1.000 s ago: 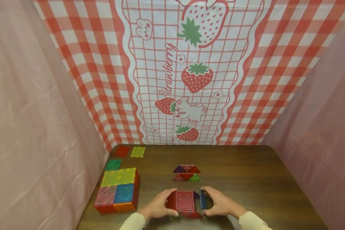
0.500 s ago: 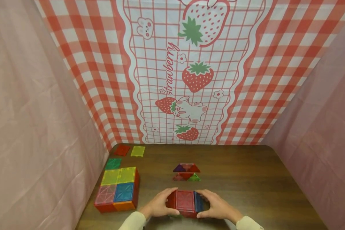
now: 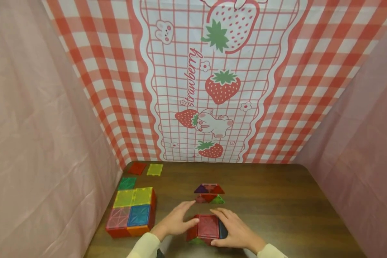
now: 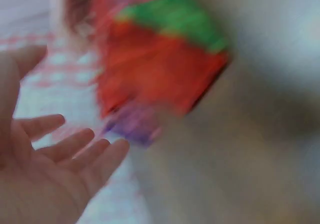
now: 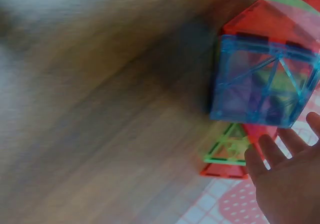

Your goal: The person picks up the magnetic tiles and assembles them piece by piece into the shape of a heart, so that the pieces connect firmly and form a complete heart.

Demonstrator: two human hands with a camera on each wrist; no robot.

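Observation:
A small box of magnetic tiles (image 3: 208, 225) stands near the table's front, a see-through red square on top. A blue square tile (image 5: 265, 83) stands upright against its right side. Red and green tiles show on the box's left side in the blurred left wrist view. My left hand (image 3: 174, 223) is apart from the box at its left, fingers spread and holding nothing. Around the right end reaches my right hand (image 3: 233, 229), thumb towards the near edge and fingers towards the far edge. Its fingers look straight in the right wrist view; whether they touch is unclear.
Behind the box, two rows of triangle tiles (image 3: 209, 193) sit on the brown table (image 3: 277, 200). A larger tile block (image 3: 130, 213) stands left. Beyond it lie loose red (image 3: 137, 168), yellow (image 3: 154, 170) and green (image 3: 127, 183) square tiles. Checked cloth (image 3: 109, 71) hangs behind.
My right hand has brought the blue tile leftwards against the box's right side. My left hand has let go of the box's left side and moved away from it.

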